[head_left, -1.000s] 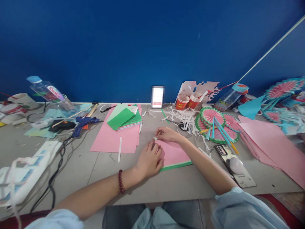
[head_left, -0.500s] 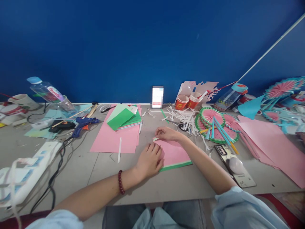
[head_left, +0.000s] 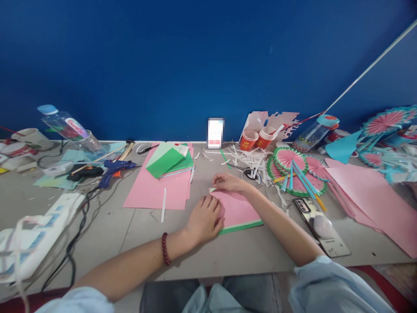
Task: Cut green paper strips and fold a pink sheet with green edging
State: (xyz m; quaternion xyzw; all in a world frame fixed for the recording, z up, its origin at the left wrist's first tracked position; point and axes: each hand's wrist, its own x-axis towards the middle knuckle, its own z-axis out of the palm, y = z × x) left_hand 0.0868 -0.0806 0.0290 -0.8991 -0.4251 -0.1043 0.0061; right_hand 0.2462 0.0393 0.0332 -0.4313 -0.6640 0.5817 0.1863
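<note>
A pink sheet of paper with a green strip along its near edge lies flat on the table in front of me. My left hand rests over the left edge of this sheet, its fingers bent and its thumb near the green-edged corner. At the far left corner, my right hand has curled fingers closed at the paper's edge, where a whitish-green bit shows beneath them. The fingertips of both hands are partly hidden.
On the left are pink sheets under green paper, a blue glue gun and a power strip. Scissors, paper scraps, watermelon-pattern paper fans and a phone lie to the right.
</note>
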